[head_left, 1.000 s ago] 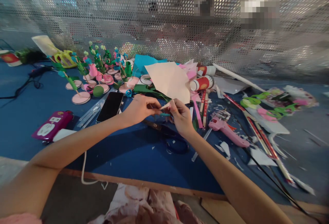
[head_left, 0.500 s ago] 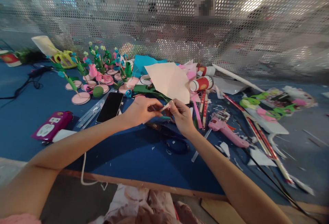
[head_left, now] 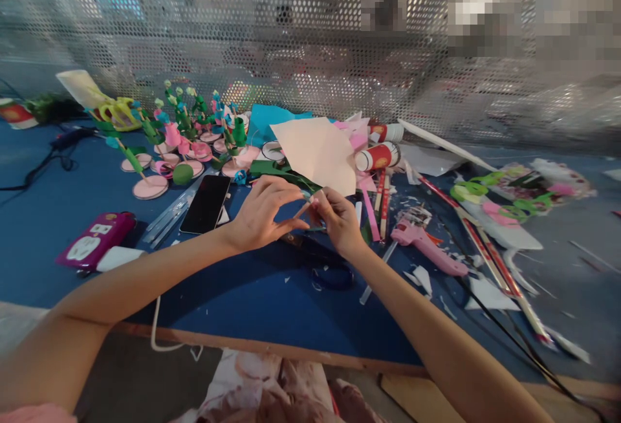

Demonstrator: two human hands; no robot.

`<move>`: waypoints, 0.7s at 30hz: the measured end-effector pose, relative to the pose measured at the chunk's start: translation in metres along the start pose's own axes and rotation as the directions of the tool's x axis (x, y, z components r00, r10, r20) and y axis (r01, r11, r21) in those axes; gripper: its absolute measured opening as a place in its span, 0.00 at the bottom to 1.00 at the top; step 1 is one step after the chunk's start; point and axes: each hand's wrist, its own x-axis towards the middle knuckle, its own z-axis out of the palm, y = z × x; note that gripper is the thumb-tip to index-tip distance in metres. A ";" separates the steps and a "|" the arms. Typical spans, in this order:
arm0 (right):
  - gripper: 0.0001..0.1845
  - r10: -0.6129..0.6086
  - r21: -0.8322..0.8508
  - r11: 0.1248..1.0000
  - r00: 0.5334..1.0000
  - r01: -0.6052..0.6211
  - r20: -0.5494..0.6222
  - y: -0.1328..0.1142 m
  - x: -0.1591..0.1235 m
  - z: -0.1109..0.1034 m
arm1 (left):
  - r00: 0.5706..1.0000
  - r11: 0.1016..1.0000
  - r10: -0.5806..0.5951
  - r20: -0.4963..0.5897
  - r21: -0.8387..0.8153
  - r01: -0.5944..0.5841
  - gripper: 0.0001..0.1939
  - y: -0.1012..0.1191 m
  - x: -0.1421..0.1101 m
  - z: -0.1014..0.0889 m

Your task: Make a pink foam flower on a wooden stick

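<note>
My left hand (head_left: 262,213) and my right hand (head_left: 337,219) meet above the blue table (head_left: 233,293), fingertips pinched together. Between them is a thin wooden stick (head_left: 304,206) with a small teal piece at its end; both hands pinch it. Dark-handled scissors (head_left: 323,261) lie on the table just under my hands. A pale peach foam sheet (head_left: 320,151) stands right behind my fingers.
A black phone (head_left: 206,203) lies left of my hands, with a pink power strip (head_left: 94,240) further left. Several foam flowers on pink discs (head_left: 187,135) stand at the back left. A pink glue gun (head_left: 427,248), paper cups (head_left: 381,156), sticks and scraps crowd the right. A perforated metal screen (head_left: 310,41) backs the table.
My left hand's fingers have lifted and spread a little, pinching the stick from higher up. My right hand has shifted slightly up and left. The view has dropped a little.
</note>
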 end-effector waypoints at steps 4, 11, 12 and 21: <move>0.26 -0.016 0.034 0.999 1.000 0.016 0.007 0.000 0.000 0.001 | 0.999 1.000 0.031 -0.009 -0.002 -0.031 0.25 0.000 0.002 0.001; 0.26 -0.004 -0.046 0.999 0.999 0.007 0.049 -0.005 0.004 -0.006 | 1.000 0.995 -0.012 0.015 -0.096 0.013 0.22 0.000 -0.005 0.006; 0.26 -0.006 -0.053 0.999 0.998 0.010 0.066 -0.006 0.005 -0.008 | 1.000 0.993 -0.027 0.011 -0.115 0.028 0.22 0.000 -0.006 0.007; 0.23 0.006 -0.084 0.996 0.982 0.009 0.187 -0.011 0.010 -0.019 | 0.968 0.924 -0.233 0.090 -0.290 0.249 0.20 0.003 -0.013 0.012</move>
